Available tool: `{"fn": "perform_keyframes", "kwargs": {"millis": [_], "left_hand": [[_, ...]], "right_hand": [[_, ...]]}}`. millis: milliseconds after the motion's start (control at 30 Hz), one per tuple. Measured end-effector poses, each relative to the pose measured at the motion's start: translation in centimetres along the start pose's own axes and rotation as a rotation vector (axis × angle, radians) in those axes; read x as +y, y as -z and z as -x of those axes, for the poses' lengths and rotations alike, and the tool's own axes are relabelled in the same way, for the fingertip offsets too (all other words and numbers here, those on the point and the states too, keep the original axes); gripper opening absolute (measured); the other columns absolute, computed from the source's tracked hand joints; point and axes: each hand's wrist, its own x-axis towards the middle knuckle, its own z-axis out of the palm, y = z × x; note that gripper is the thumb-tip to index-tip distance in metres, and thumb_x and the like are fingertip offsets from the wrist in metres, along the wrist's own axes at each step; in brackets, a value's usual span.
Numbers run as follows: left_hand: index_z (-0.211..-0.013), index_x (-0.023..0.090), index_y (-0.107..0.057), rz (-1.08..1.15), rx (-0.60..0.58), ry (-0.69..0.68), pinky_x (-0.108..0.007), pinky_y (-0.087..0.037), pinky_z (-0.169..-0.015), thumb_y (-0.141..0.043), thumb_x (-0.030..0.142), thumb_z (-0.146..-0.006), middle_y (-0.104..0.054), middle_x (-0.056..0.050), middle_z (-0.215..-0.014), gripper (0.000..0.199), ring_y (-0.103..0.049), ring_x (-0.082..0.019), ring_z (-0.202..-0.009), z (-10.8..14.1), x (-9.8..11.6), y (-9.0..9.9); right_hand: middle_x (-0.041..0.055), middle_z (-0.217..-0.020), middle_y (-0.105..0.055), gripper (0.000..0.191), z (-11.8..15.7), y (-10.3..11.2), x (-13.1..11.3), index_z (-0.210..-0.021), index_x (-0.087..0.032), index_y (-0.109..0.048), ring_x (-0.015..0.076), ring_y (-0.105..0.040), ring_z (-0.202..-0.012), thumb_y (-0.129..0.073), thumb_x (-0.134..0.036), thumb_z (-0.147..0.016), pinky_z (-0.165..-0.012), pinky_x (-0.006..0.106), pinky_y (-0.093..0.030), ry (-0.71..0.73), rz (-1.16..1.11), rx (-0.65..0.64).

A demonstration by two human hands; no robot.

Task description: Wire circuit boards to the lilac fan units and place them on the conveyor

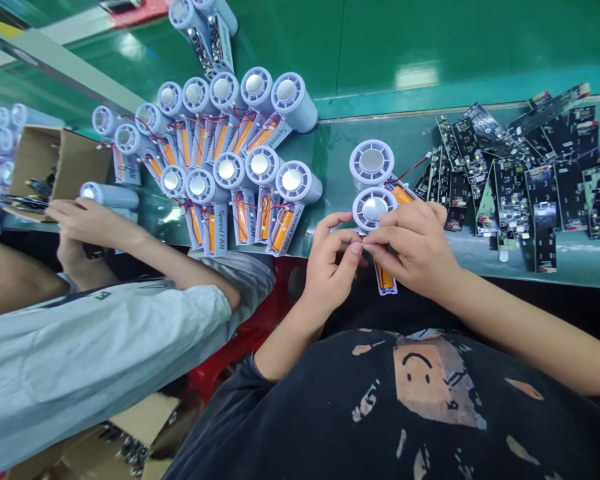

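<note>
My left hand [334, 263] and my right hand [414, 248] meet at the bench edge, fingertips pinched close together. Something thin and small, perhaps a wire end, lies between them; it is too small to make out. Right by my fingers is a pale lilac fan unit [375, 209] with a round silver centre. Its handle, with an orange battery [385, 277] inside, points toward me beneath my hands. A second fan unit [372, 160] stands just behind it, with a red wire and an orange battery partly covered by my right hand.
Many fan units [293, 180] with orange batteries stand at the left. Black circuit boards [513, 193] are heaped at the right. Farther left, a person's hands [87, 230] work beside a cardboard box [75, 163]. A red stool [215, 363] is below.
</note>
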Motion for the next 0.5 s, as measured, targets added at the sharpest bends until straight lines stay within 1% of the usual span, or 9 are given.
{"fn": "perform_keyframes", "kwargs": {"millis": [67,100,133,167,233,267,367,433,500], "left_hand": [[-0.089,0.02,-0.064,-0.089,0.009,-0.059,-0.019,-0.054,-0.053,-0.055,0.033,-0.098,-0.056,-0.009,-0.122,0.019,-0.064,-0.019,-0.099,-0.04,-0.01,-0.05],[-0.092,0.021,-0.063,-0.092,0.015,-0.076,-0.02,-0.054,-0.055,-0.056,0.032,-0.098,-0.056,-0.009,-0.123,0.015,-0.063,-0.02,-0.102,-0.02,-0.07,-0.12],[-0.098,0.022,-0.062,-0.055,0.024,-0.075,-0.019,-0.054,-0.054,-0.057,0.031,-0.097,-0.055,-0.008,-0.125,0.01,-0.065,-0.018,-0.097,0.04,-0.17,-0.22],[-0.106,0.025,-0.059,0.014,0.035,-0.058,-0.019,-0.054,-0.052,-0.059,0.031,-0.097,-0.055,-0.007,-0.127,0.011,-0.066,-0.014,-0.087,0.12,-0.3,-0.34],[-0.115,0.028,-0.051,0.177,0.055,0.002,-0.016,-0.052,-0.047,-0.062,0.032,-0.095,-0.055,-0.004,-0.123,0.023,-0.063,-0.006,-0.067,0.31,-0.58,-0.61],[-0.115,0.028,-0.049,0.237,0.055,0.036,-0.015,-0.052,-0.046,-0.063,0.033,-0.095,-0.055,-0.003,-0.118,0.026,-0.062,-0.004,-0.061,0.4,-0.68,-0.72],[-0.109,0.025,-0.049,0.297,0.034,0.112,-0.013,-0.053,-0.046,-0.064,0.034,-0.093,-0.055,0.0,-0.104,0.024,-0.063,-0.004,-0.059,0.5,-0.72,-0.85],[-0.107,0.023,-0.052,0.293,0.04,0.116,-0.013,-0.051,-0.043,-0.064,0.031,-0.093,-0.054,-0.001,-0.106,0.02,-0.063,-0.004,-0.059,0.45,-0.58,-0.81],[-0.105,0.022,-0.055,0.271,0.052,0.079,-0.013,-0.051,-0.043,-0.064,0.027,-0.093,-0.054,-0.002,-0.11,0.016,-0.062,-0.003,-0.058,0.37,-0.41,-0.74]], "right_hand": [[-0.0009,-0.082,-0.064,0.022,0.03,-0.2,-0.13,-0.082,-0.025,-0.071,0.0177,-0.055,-0.086,-0.057,-0.03,-0.098,-0.084,0.037,-0.029,-0.025,-0.017,0.016],[-0.0008,-0.082,-0.064,0.022,0.02,-0.24,-0.17,-0.082,-0.024,-0.071,0.0177,-0.055,-0.086,-0.057,-0.029,-0.098,-0.084,0.036,-0.029,-0.028,-0.024,0.027],[-0.0007,-0.083,-0.065,0.021,0.01,-0.25,-0.18,-0.082,-0.024,-0.07,0.0178,-0.055,-0.086,-0.057,-0.028,-0.097,-0.084,0.036,-0.029,-0.027,-0.026,0.039],[-0.0006,-0.082,-0.065,0.02,-0.01,-0.24,-0.19,-0.081,-0.024,-0.07,0.0178,-0.055,-0.086,-0.058,-0.027,-0.097,-0.083,0.036,-0.029,-0.026,-0.02,0.049],[-0.0007,-0.082,-0.065,0.02,-0.05,-0.17,-0.17,-0.081,-0.024,-0.069,0.0179,-0.053,-0.084,-0.058,-0.027,-0.097,-0.082,0.037,-0.029,-0.034,0.007,0.057],[-0.0009,-0.081,-0.065,0.021,-0.06,-0.12,-0.16,-0.08,-0.024,-0.069,0.0179,-0.052,-0.084,-0.058,-0.028,-0.097,-0.082,0.037,-0.028,-0.039,0.023,0.054],[-0.001,-0.079,-0.063,0.024,-0.08,-0.01,-0.13,-0.078,-0.025,-0.069,0.0181,-0.051,-0.083,-0.057,-0.03,-0.098,-0.081,0.037,-0.028,-0.028,0.062,0.04],[-0.0009,-0.078,-0.063,0.023,-0.1,0.03,-0.14,-0.078,-0.024,-0.069,0.0182,-0.05,-0.082,-0.058,-0.03,-0.098,-0.08,0.036,-0.028,0.004,0.073,0.055],[-0.0007,-0.078,-0.064,0.02,-0.15,0.06,-0.14,-0.08,-0.024,-0.069,0.0182,-0.05,-0.082,-0.06,-0.028,-0.097,-0.08,0.036,-0.03,0.037,0.071,0.071]]}}
